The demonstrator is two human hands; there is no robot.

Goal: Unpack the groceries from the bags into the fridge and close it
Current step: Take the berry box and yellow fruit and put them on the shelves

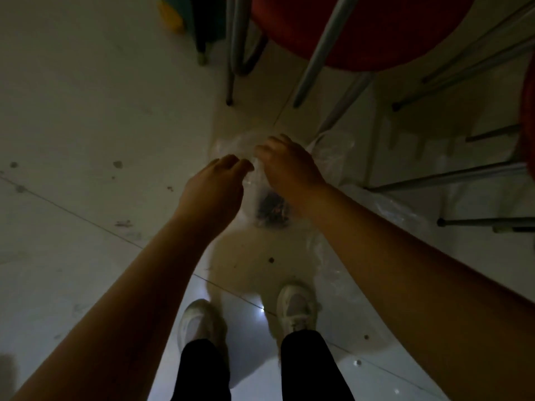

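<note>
A clear plastic bag [254,186] hangs above the tiled floor in front of me, with a dark clump of food [273,211] at its bottom. My right hand [289,166] pinches the bag's top edge. My left hand [217,180] sits just to the left, fingers curled at the same edge; its grip on the plastic is hard to make out in the dim light. More crumpled clear plastic [333,151] lies on the floor behind and to the right of the bag. No fridge is in view.
A red chair [362,30] with metal legs [324,50] stands just beyond the bag, and further metal legs [451,175] cross the right side. A yellow and green object [173,13] sits at the top left. My white shoes [295,308] stand below.
</note>
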